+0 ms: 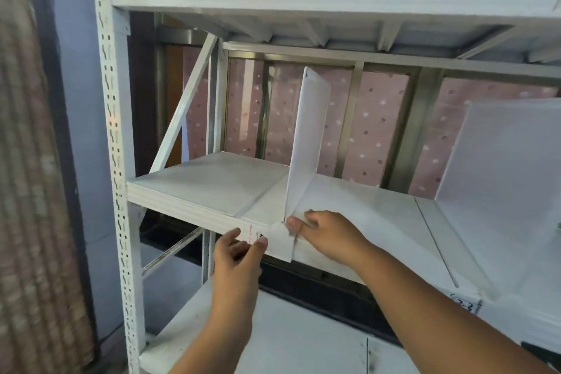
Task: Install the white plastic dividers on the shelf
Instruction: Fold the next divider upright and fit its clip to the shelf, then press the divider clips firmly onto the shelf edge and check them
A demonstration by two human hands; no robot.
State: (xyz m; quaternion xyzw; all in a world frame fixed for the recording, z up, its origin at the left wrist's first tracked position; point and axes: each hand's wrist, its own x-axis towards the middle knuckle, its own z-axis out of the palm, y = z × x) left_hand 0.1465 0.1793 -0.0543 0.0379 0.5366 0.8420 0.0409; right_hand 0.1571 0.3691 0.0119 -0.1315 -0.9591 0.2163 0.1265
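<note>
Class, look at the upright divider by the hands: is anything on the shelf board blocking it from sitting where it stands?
Nothing visible does. The divider stands on bare shelf board, right hand at its base, left hand by its front tab.

Behind my rack hangs a pink spotted curtain [376,130] — to my left, a brown striped curtain [27,161] beside a pale wall [82,100].

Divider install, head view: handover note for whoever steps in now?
Left hand: open, fingertips at the shelf front edge beside the divider's front tab.
Right hand: thumb pressing that tab at the divider's base.
Upright divider stands on the middle shelf, its tab folded over the front lip.
Second divider already stands to the right.
Left: confirm the tab is seated; fit any further dividers.
</note>
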